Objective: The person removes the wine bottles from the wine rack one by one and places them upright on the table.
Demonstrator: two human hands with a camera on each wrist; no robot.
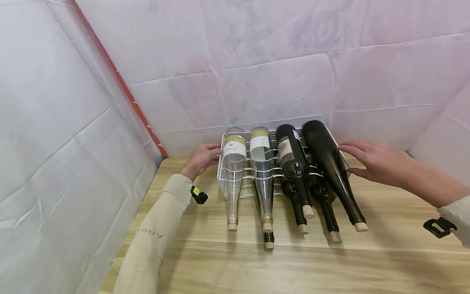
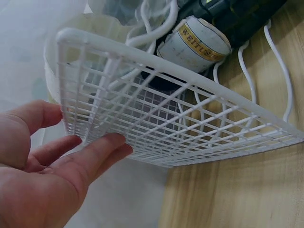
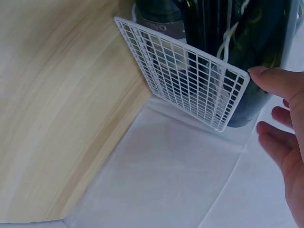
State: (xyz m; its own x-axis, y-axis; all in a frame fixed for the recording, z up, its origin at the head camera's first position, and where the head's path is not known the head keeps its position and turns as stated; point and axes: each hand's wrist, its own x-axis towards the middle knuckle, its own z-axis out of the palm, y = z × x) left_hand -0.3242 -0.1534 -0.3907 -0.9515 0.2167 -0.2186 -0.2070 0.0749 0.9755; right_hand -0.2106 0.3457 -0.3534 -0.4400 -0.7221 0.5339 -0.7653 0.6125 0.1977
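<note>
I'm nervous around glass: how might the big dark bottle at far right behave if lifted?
The dark bottle looks like shiny glass, so it may be slippery and fragile. Being round, it could roll outside the rack. Its wide body probably outweighs the slim neck, so lifting there might tip it.

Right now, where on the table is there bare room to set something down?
The widest bare patch of table lies in front of the corks. Another lies between the rightmost bottle and the right sleeve; a narrower one separates the left sleeve from the leftmost bottle. The wire rack is crowded: bottles lie in it on two levels.
</note>
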